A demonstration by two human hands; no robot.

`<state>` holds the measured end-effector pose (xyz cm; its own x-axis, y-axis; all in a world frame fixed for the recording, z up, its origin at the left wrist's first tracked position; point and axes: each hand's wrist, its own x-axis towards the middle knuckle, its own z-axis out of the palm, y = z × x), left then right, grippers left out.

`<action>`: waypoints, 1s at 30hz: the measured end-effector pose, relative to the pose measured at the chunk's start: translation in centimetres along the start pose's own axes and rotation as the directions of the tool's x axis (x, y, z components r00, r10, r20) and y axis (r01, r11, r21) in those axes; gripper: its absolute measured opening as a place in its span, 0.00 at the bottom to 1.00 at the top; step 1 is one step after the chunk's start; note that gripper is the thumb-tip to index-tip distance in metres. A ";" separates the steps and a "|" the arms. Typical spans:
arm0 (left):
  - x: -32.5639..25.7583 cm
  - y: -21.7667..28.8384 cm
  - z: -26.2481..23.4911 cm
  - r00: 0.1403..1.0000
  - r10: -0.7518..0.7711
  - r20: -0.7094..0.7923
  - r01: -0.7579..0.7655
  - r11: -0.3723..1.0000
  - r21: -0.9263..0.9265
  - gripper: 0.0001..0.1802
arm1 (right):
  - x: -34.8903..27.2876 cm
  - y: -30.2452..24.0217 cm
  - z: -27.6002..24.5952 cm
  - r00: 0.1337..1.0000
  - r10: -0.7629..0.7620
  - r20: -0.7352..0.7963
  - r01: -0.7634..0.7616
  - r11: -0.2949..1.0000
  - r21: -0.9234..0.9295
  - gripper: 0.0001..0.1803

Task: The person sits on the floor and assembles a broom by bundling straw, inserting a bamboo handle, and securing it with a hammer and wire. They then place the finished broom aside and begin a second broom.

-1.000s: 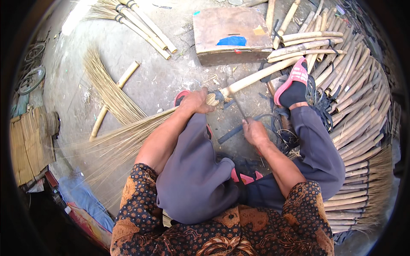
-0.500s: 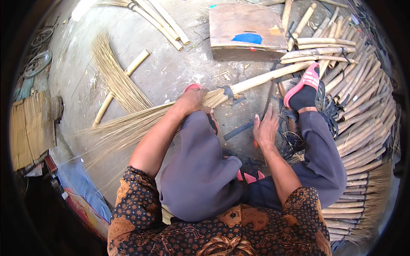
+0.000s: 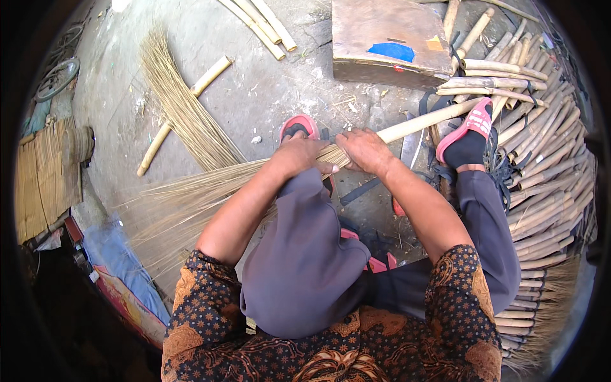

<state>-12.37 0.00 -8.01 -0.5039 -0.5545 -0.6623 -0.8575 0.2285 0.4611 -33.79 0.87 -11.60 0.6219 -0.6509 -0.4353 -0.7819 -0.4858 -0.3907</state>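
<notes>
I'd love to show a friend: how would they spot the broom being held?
Find the brown box with a blue patch near the top. Below it, a pale broom slants down leftward from the right foot's pink sandal. Unlike the bristle bundle on the floor, it is gripped by the left hand and right hand.

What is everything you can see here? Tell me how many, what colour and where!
held broom: one, straw-coloured, centre
loose bristle bundle: one, straw-coloured, floor left
bamboo stick: one, tan, under that bundle
poles: three, cream, top
wooden box: one, brown, top, right of centre
stacked sticks: many, tan, right
knife: one, grey blade, partly hidden, floor centre-right
strips: several, black, floor, centre
slatted bundle: one, tan, far left
cloth: one, blue, lower left
shirt: one, dark patterned, bottom
trousers: one pair, grey, legs
sandals: two, pink, feet
left hand: one, bare, on bristles
right hand: one, bare, on broom's neck
</notes>
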 end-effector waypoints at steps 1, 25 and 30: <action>-0.1 0.5 0.5 0.997 -0.018 -0.074 0.029 0.989 0.148 0.56 | 0.4 0.4 0.1 0.999 -0.030 -0.041 0.030 0.999 0.012 0.26; 1.0 -1.3 0.8 0.967 0.207 -0.151 -0.218 0.974 -0.057 0.45 | -1.9 0.1 0.2 0.983 -0.112 -0.145 0.113 0.994 0.001 0.39; 0.8 1.3 3.2 0.970 0.048 -0.238 0.012 0.969 0.246 0.46 | -0.5 1.1 0.7 0.987 -0.130 -0.095 0.129 0.992 -0.015 0.39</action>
<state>-14.16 2.40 -9.83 -0.5052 -0.7175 -0.4795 -0.8629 0.4113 0.2937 -34.90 1.12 -12.36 0.7112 -0.6350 -0.3016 -0.6958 -0.5746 -0.4310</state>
